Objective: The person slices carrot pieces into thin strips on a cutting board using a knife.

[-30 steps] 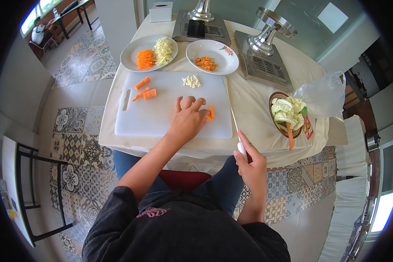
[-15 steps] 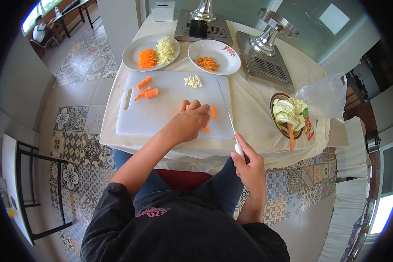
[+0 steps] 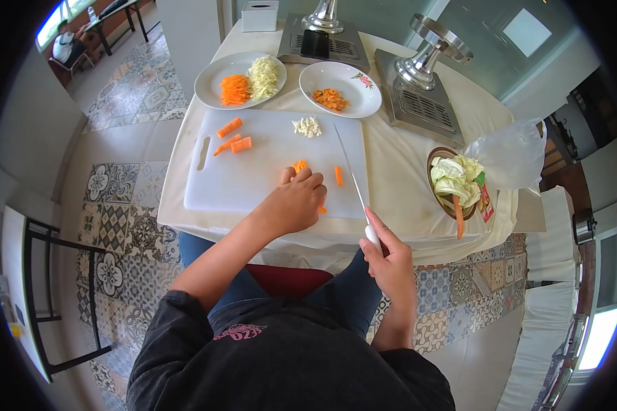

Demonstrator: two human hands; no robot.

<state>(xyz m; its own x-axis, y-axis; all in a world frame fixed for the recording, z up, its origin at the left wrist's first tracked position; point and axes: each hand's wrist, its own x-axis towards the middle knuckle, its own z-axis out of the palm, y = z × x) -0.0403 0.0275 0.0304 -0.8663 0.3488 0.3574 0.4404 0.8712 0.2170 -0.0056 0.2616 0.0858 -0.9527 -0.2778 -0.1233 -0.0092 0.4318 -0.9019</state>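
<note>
My left hand [image 3: 295, 203] is closed, fingers curled down over carrot pieces [image 3: 299, 166] near the front of the white cutting board [image 3: 247, 181]. The fingers hide most of those pieces. In my right hand [image 3: 389, 255] is a knife [image 3: 350, 166], gripped by its white handle, its long blade slanting over the board's right side. A single carrot stick [image 3: 339, 176] lies between the left hand and the blade. Thicker carrot chunks [image 3: 230, 127] sit at the board's left, and a small heap of chopped white pieces [image 3: 307, 127] is at its far edge.
Behind the board stand a plate [image 3: 206, 92] of shredded carrot and cabbage and a flowered plate [image 3: 312, 77] with chopped orange bits. Right of it are a bowl [image 3: 433, 164] of cabbage and carrot, a plastic bag [image 3: 511, 154] and metal stands [image 3: 421, 89]. A person [image 3: 65, 46] sits far left.
My left hand has drawn slightly toward me, showing more carrot pieces beyond the fingers. The knife tip has swung a little to the left.
</note>
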